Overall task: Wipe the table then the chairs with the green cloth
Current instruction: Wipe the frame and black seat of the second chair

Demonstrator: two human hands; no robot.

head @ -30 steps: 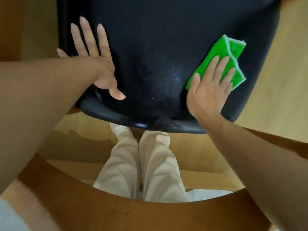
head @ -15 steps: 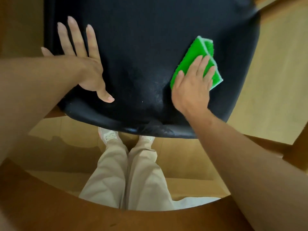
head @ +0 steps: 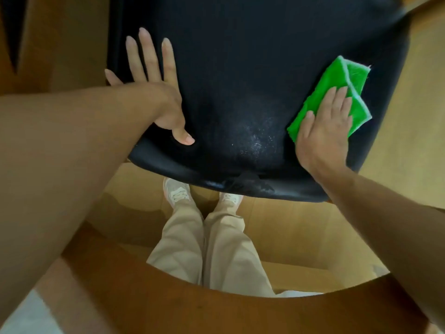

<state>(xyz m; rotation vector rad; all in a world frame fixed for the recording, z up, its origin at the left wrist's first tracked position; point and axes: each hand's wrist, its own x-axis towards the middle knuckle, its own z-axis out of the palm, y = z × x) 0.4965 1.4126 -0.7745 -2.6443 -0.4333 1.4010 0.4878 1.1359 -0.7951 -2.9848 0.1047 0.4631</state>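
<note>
A black padded chair seat fills the upper half of the view. The folded green cloth lies flat on its right side. My right hand presses on the cloth with straight fingers, covering its near half. My left hand rests flat on the seat's left side, fingers spread and straight, holding nothing. A shiny damp patch shows on the seat between my hands.
The curved brown wooden chair back crosses the bottom of the view, with my legs in beige trousers behind it. Light wooden floor lies to the right. A brown wooden piece stands at the upper left.
My right hand slid the cloth left toward the seat's middle, then back out to the right side. My left hand stayed flat on the seat.
</note>
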